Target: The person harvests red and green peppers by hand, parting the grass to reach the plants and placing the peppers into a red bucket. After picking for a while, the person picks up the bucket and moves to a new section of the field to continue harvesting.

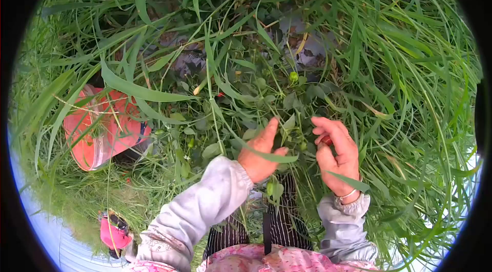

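Note:
Among the leaves of a low pepper plant (289,103), my left hand (260,156) reaches in with thumb and index finger apart and nothing seen between them. To its right, my right hand (337,156) has its fingers curled round a small red pepper (326,140), which shows only in part. A green pepper (293,76) hangs above and between the hands. Another green pepper (270,188) hangs just below my left hand. A small red spot, perhaps a pepper, lies among the leaves up and to the left.
A red container (102,128), partly behind grass blades, stands at the left. Tall grass (394,67) surrounds the plants and crosses over my hands. Grey plastic sheeting (307,49) shows on the ground at the top. A person in red (114,232) is at the lower left.

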A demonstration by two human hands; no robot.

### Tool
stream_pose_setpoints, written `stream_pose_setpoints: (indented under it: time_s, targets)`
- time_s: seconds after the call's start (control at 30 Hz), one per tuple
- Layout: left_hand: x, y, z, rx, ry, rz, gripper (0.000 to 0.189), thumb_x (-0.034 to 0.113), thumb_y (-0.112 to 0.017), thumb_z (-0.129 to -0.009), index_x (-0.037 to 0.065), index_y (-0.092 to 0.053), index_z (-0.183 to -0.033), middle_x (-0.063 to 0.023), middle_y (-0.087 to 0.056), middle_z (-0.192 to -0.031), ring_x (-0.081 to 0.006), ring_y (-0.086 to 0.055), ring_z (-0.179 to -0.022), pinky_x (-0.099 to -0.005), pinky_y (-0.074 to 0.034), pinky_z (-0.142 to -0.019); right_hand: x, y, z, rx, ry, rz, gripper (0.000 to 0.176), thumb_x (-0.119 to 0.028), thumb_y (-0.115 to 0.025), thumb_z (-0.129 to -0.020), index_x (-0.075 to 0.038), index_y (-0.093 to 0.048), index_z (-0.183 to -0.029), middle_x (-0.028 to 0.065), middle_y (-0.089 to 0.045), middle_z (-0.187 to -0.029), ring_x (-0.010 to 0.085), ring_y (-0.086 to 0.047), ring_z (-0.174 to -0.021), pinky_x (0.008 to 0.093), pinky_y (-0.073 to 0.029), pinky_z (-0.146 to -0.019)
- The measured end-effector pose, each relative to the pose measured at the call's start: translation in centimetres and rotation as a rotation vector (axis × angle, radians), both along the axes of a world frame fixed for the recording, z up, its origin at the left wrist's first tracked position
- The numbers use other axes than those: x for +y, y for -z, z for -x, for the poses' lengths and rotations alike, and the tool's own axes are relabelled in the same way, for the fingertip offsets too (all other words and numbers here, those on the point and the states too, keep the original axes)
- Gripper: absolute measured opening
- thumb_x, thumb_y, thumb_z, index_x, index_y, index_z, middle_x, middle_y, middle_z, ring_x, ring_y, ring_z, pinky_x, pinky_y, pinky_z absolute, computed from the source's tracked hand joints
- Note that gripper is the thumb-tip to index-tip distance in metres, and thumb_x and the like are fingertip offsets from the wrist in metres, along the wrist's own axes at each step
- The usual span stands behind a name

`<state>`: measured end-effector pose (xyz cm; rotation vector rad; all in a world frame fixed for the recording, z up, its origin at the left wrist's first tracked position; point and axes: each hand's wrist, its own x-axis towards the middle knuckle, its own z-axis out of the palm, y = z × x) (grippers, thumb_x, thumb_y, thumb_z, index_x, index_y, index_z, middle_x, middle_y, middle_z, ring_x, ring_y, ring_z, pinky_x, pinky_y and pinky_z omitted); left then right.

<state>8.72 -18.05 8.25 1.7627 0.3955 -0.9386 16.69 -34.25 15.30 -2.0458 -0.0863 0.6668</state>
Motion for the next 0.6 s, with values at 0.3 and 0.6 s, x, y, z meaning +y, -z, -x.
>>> stream_pose_setpoints:
  time_s: [0.3,0.6]
  targets:
    - [-12.4,3.3,-2.6,-0.223,0.272,-0.050,0.051,0.026,-0.056,-0.084,0.003,-0.039,-0.126,-0.0188,-0.049,-0.125,-0.0333,-0.046,-0.117,-0.0389,-0.039,-0.095,7.1,6.8,-4.2,-0.059,-0.634,0.261,0.041,-0.004,-0.049,-0.076,-0.009,-0.053,-0.116,0.0119,-0.061,-0.084,0.0294,-0.060,-0.075,0.0409,-0.048,-0.066]
    - [-1.6,0.5,-3.4,-0.726,0.260,-0.061,0.029,0.020,-0.053,-0.086,0.005,-0.056,-0.110,-0.0137,-0.056,-0.113,-0.0289,-0.051,-0.107,-0.0367,-0.041,-0.090,1.9,16.0,-8.0,-0.009,-1.165,0.977,0.025,-0.011,-0.054,-0.079,-0.016,-0.066,-0.100,0.0063,-0.067,-0.093,0.0248,-0.064,-0.089,0.0360,-0.051,-0.074]
